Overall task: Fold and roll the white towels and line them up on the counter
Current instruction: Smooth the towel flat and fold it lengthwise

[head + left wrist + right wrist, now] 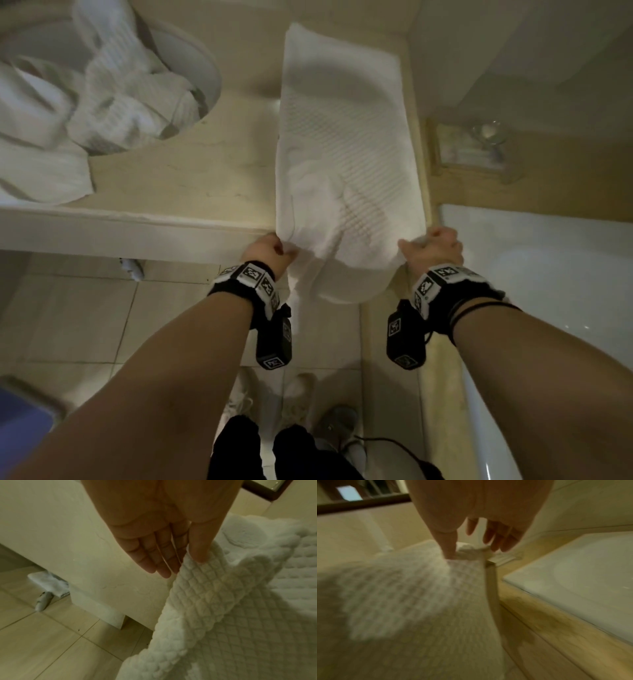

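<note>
Folding stage by the look of it, no rolling yet. Waffle-weave white towel [346,144] laid lengthwise on the beige counter [191,171], far end flat near the back wall, near end spilling over the front edge and sagging toward the tiled floor [102,329]. Left hand [269,248] pinching the near left corner, thumb on top and fingers straight underneath, clear in the left wrist view [197,550]. Right hand [435,245] on the near right corner, thumb pressed into the cloth [448,547], other fingers loosely spread behind; blurry there, so hard to say how much of the cloth is actually wrapped. Both corners taken at matching spots, probably to keep the edge straight and the strip taut before bringing the hanging end up onto the counter. Parked right along the counter's right edge beside the white bathtub [548,274], likely to leave the middle free for lining up rolls. Plenty left to do: heap of crumpled white towels [85,102] piled in and over the sink basin [202,68] on the left, none rolled in sight. Small tray with a glass [476,150] on the ledge just right of the towel, close enough to catch on a sloppy flip. Wrinkled patch near the front of the towel probably wants smoothing first
</note>
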Available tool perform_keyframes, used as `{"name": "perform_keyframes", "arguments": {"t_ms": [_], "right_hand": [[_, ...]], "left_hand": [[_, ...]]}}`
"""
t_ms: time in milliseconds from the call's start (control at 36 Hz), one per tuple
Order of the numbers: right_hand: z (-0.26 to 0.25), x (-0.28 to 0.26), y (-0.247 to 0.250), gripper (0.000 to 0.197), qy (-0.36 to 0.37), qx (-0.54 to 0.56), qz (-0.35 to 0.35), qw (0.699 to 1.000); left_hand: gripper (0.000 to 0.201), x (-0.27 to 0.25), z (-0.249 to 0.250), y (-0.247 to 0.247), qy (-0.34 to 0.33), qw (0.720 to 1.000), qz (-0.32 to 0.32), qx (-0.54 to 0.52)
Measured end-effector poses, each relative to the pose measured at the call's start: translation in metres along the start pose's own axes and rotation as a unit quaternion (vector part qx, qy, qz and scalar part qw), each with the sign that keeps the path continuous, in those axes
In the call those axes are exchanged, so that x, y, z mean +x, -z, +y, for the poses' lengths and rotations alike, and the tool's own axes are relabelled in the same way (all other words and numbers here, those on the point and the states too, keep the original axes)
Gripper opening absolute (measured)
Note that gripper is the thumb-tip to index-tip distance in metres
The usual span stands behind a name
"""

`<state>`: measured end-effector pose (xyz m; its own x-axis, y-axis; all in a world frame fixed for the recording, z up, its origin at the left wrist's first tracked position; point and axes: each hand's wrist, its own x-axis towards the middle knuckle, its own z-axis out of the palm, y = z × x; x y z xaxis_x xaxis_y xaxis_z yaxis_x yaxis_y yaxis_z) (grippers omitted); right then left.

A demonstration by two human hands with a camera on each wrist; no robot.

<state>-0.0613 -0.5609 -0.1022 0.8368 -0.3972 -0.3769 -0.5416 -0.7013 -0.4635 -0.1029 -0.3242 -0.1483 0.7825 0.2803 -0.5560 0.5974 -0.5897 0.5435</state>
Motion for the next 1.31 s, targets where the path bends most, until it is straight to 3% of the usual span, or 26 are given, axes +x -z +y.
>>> {"name": "perform_keyframes", "arguments": {"t_ms": [83,167,250,361,472,583,694,778,861,944,1083,1194,1305], "right_hand": [[0.023,0.002,-0.011,0.064,-0.030,0.071,-0.097,0.992],[0.031,0.003,-0.031,0.073,-0.019,0.054,-0.178,0.982],[0.033,0.011,-0.046,0.065,-0.007,0.101,-0.145,0.984],[0.033,0.017,-0.052,0.070,-0.032,0.188,-0.106,0.976],[0.034,0.019,-0.044,0.038,0.016,0.082,-0.108,0.991],[0.032,0.019,-0.027,0.047,0.028,0.030,-0.154,0.987],[0.025,0.016,-0.017,0.048,0.041,-0.009,-0.221,0.974],[0.020,0.013,-0.016,0.060,0.038,0.015,-0.224,0.974],[0.018,0.014,-0.017,0.068,0.036,0.007,-0.226,0.973],[0.015,0.014,-0.019,0.058,0.026,-0.012,-0.233,0.972],[0.010,0.013,-0.020,0.042,0.031,-0.045,-0.231,0.971],[0.013,0.019,-0.021,0.053,0.010,-0.025,-0.198,0.980],[0.014,0.019,-0.023,0.054,-0.009,-0.037,-0.212,0.977]], "left_hand": [[0.034,0.000,0.001,-0.001,0.001,1.000,0.007,0.020],[0.035,0.001,-0.001,-0.001,-0.001,0.999,-0.006,0.045],[0.035,0.002,-0.005,0.002,-0.008,0.999,-0.009,0.053],[0.035,0.002,-0.010,0.007,-0.011,0.999,-0.020,0.043],[0.041,0.002,-0.014,0.010,-0.005,0.999,-0.018,0.042],[0.041,0.001,-0.009,0.012,-0.005,0.996,-0.003,0.093],[0.047,0.001,-0.012,0.008,0.009,0.999,-0.028,0.015],[0.056,-0.001,-0.010,0.007,0.013,0.998,-0.023,-0.060],[0.038,-0.003,-0.003,0.012,0.009,0.999,0.025,0.024],[0.030,-0.001,-0.002,0.017,0.005,0.995,0.039,0.095],[0.027,0.002,0.000,0.019,0.013,0.994,0.017,0.110],[0.009,0.001,0.000,0.020,0.020,0.996,-0.003,0.090],[0.036,0.000,-0.005,0.020,0.023,0.999,-0.023,0.024]]}}
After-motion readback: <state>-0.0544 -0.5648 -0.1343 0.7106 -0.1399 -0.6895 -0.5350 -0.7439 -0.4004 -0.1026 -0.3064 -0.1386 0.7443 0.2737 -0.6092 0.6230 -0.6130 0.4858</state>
